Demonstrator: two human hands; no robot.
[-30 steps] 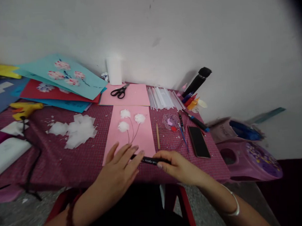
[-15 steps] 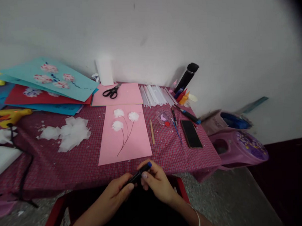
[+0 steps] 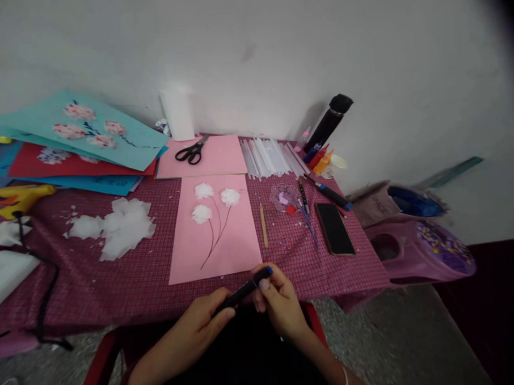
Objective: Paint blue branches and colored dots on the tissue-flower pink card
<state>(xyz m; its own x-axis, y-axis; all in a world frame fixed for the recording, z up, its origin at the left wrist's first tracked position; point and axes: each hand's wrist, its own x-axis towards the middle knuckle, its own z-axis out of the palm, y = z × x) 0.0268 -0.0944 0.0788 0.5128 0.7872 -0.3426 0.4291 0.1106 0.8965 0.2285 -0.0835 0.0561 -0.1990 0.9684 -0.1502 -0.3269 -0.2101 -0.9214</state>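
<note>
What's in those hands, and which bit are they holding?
A black marker: the left hand holds its black end, the right hand holds it near its blue end.

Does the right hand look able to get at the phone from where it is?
Probably yes: only tablecloth shows between the right hand and the phone, and nothing lies on top of it, though that hand is busy holding the black marker.

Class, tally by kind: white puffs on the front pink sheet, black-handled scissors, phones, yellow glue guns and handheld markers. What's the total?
White puffs: 3
Black-handled scissors: 1
Phone: 1
Yellow glue gun: 1
Handheld marker: 1
Total: 7
</note>
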